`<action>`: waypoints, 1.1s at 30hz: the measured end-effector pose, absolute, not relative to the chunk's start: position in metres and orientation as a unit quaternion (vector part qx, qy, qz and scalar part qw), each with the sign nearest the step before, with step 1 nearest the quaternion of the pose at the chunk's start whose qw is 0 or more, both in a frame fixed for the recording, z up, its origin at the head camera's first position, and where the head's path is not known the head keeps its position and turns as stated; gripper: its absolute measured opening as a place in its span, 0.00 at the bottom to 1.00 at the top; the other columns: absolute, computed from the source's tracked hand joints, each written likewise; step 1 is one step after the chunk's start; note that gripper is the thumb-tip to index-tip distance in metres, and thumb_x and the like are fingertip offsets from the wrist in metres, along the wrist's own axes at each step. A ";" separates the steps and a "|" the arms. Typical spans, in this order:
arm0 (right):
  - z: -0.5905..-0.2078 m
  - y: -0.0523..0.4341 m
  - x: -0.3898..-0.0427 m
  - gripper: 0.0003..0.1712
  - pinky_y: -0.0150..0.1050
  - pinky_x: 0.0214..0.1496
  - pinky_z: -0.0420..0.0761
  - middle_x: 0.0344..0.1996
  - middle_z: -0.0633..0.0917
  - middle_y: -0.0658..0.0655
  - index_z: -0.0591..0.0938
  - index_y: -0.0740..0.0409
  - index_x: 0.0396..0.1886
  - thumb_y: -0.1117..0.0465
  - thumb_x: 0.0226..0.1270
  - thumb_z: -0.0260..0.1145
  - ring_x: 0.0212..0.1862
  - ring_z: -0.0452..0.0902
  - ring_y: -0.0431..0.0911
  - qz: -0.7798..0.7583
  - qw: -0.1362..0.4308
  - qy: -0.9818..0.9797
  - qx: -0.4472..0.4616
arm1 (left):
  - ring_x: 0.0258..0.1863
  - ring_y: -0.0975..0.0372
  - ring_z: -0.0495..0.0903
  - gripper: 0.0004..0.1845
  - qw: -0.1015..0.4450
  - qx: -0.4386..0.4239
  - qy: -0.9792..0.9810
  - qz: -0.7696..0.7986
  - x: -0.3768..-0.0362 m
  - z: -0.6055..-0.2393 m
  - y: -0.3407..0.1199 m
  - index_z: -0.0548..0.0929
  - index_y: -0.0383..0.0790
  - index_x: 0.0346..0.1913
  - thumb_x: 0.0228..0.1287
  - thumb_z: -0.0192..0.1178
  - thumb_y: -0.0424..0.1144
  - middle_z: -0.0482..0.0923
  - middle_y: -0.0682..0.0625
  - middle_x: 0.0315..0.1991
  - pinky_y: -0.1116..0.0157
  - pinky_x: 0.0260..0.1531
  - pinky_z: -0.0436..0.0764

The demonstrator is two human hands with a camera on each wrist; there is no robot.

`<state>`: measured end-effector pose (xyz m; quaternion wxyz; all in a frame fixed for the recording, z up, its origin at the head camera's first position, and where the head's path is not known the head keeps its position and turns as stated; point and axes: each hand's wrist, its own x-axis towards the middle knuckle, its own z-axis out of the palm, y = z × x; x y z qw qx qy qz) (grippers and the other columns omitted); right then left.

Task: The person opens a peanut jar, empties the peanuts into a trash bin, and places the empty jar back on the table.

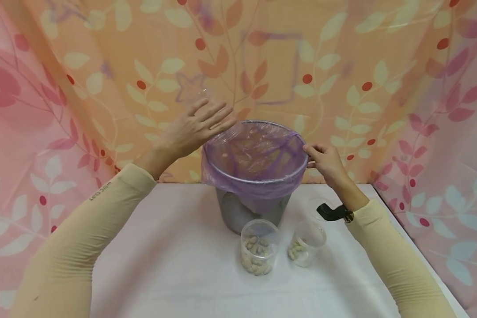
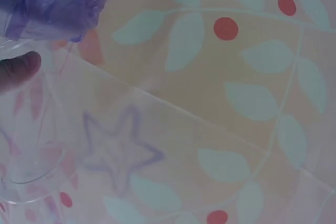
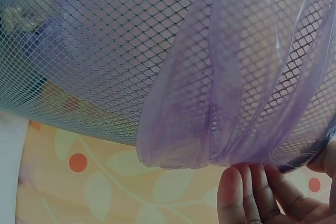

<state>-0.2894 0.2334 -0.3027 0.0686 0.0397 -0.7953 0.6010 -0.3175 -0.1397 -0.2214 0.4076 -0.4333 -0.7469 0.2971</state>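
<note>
Nearest the head camera, cream sleeves, cut off at the lower edge. Beyond them, on the white desk [image 1: 163, 265], a clear plastic cup [image 1: 259, 247] part-filled with peanuts in the shell, and just right of it a smaller clear cup [image 1: 307, 248] with a few peanuts at the bottom. Behind those, a faint clear lid [image 1: 317, 204], half hidden by a black wrist strap [image 1: 334, 213].

At centre, a grey mesh bin [image 1: 238, 216] standing upright on the desk, lined with a purple plastic bag [image 1: 258, 154] folded down over the rim. Pale lumps inside the bag, too blurred by the film to identify.

Left hand [image 1: 194, 128] raised at the bin's far-left rim, fingers [image 1: 212, 112] straight and spread, pressing a clear plastic container [image 1: 200, 95] against the palm; container nearly invisible against the curtain. In the left wrist view, only one fingertip [image 2: 21, 69] visible behind the clear wall, and a corner of the bag at top left.

Right hand [image 1: 327, 161] at the bin's right rim, fingers curled and pinching the bag's folded edge. In the right wrist view, fingertips [image 3: 252, 192] just under the hanging purple film [image 3: 226, 103], mesh filling the rest; thumb mostly cut off at the right.

Floral orange and pink curtain [image 1: 342, 66] behind.
</note>
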 end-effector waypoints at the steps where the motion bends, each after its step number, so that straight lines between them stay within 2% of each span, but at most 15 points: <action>1: -0.303 0.233 -0.289 0.22 0.25 0.34 0.83 0.27 0.79 0.39 0.75 0.72 0.49 0.54 0.73 0.58 0.31 0.78 0.32 0.601 0.071 -0.795 0.039 | 0.75 0.55 0.58 0.49 0.405 -0.435 -0.747 0.297 -0.318 -0.223 -0.139 0.59 0.47 0.75 0.49 0.72 0.28 0.59 0.47 0.75 0.52 0.74 0.57; 9: -0.303 0.233 -0.289 0.21 0.25 0.35 0.83 0.26 0.79 0.38 0.76 0.71 0.47 0.54 0.73 0.58 0.31 0.78 0.32 0.603 0.076 -0.793 0.042 | 0.74 0.53 0.60 0.48 0.411 -0.425 -0.760 0.270 -0.320 -0.228 -0.138 0.61 0.46 0.74 0.49 0.71 0.27 0.61 0.45 0.74 0.52 0.74 0.57; 14: -0.304 0.233 -0.288 0.21 0.25 0.34 0.83 0.26 0.79 0.38 0.76 0.72 0.49 0.55 0.74 0.58 0.31 0.78 0.32 0.603 0.076 -0.793 0.044 | 0.72 0.51 0.63 0.39 0.430 -0.413 -0.774 0.214 -0.321 -0.232 -0.138 0.64 0.45 0.73 0.58 0.64 0.28 0.63 0.44 0.73 0.50 0.71 0.60; 17: -0.305 0.234 -0.288 0.22 0.25 0.34 0.83 0.26 0.79 0.38 0.75 0.73 0.50 0.55 0.74 0.58 0.31 0.78 0.32 0.604 0.076 -0.792 0.047 | 0.72 0.50 0.62 0.37 0.436 -0.408 -0.777 0.199 -0.321 -0.234 -0.137 0.64 0.46 0.73 0.61 0.62 0.28 0.63 0.44 0.73 0.50 0.72 0.60; 21: -0.305 0.234 -0.289 0.22 0.25 0.34 0.83 0.26 0.79 0.38 0.75 0.73 0.49 0.55 0.74 0.58 0.30 0.78 0.32 0.604 0.078 -0.791 0.049 | 0.72 0.50 0.61 0.39 0.435 -0.411 -0.775 0.202 -0.321 -0.236 -0.136 0.63 0.46 0.73 0.59 0.63 0.27 0.62 0.43 0.73 0.51 0.73 0.59; 26: -0.305 0.233 -0.288 0.21 0.25 0.34 0.83 0.26 0.79 0.38 0.76 0.72 0.48 0.55 0.73 0.58 0.30 0.78 0.32 0.605 0.080 -0.790 0.049 | 0.72 0.50 0.63 0.34 0.449 -0.401 -0.777 0.182 -0.321 -0.239 -0.135 0.66 0.46 0.71 0.62 0.62 0.30 0.66 0.43 0.71 0.50 0.72 0.61; 33: -0.305 0.233 -0.288 0.21 0.25 0.34 0.83 0.26 0.79 0.38 0.76 0.72 0.48 0.55 0.74 0.58 0.31 0.78 0.32 0.604 0.078 -0.792 0.048 | 0.71 0.51 0.64 0.36 0.453 -0.405 -0.772 0.187 -0.323 -0.241 -0.139 0.66 0.45 0.71 0.59 0.64 0.29 0.66 0.44 0.71 0.50 0.71 0.61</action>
